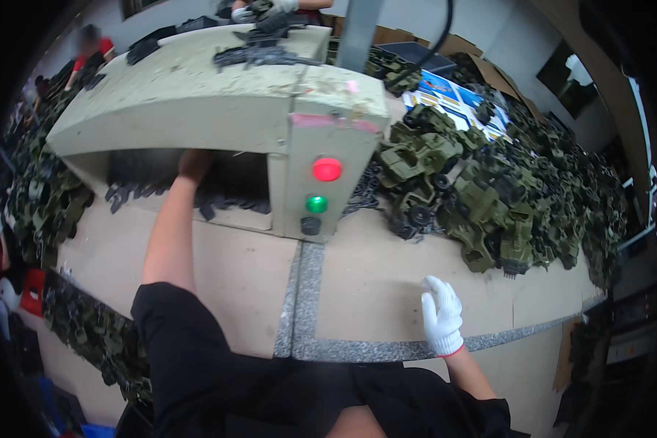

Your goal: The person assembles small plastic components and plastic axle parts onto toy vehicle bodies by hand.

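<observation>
My left arm reaches into the opening of a cream-coloured metal machine. Only the wrist and the back of my left hand show there, and its fingers are lost in the dark inside. Small dark grey plastic parts lie along the bottom of the opening, around and beyond the forearm. My right hand, in a white knit glove with a red cuff edge, is over the near edge of the table. Its fingers are slightly bent, thumb apart from them, with nothing held.
On the machine's front post sit a lit red lamp, a green button and a black knob. Olive-green plastic toy vehicle bodies are heaped at the right. Dark parts lie on the machine's top, below another person's gloved hands.
</observation>
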`<state>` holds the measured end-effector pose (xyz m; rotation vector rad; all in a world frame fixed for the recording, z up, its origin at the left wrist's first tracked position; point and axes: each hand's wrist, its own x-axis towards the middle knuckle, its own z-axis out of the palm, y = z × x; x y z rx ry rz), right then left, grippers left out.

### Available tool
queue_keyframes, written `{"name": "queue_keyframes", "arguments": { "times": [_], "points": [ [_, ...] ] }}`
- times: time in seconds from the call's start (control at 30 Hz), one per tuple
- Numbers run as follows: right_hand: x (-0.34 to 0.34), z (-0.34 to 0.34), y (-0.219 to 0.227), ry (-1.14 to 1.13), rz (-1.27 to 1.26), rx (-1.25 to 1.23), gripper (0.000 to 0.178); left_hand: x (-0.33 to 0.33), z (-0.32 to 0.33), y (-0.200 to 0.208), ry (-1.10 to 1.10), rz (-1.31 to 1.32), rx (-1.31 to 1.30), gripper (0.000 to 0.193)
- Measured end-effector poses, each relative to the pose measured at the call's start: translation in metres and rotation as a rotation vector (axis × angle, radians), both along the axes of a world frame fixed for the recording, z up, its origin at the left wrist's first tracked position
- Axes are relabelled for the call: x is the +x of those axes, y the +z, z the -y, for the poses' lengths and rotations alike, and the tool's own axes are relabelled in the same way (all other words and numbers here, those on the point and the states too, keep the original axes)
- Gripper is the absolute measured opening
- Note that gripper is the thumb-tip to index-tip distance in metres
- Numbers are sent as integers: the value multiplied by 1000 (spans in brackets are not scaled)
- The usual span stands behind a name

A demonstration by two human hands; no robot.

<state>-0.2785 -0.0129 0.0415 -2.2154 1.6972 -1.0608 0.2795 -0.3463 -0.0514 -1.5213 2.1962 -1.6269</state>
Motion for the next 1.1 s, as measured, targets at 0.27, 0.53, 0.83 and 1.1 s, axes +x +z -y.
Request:
{"name": "queue_keyframes", "arguments": {
  "times": [0.27,0.53,0.83,1.1],
  "points": [
    [-17,145,80,-41,-570,-206,42,-116,-57,84,255,-1037,525,33],
    [9,237,76,-34,-1100,152,70,-113,-36,56,-170,-834,248,36],
    [11,115,113,233,-748,-398,49,-79,-62,68,288,-655,175,16],
    [29,26,55,925,-878,-140,36,-144,-204,93,-470,-1196,96,16]
  ]
}}
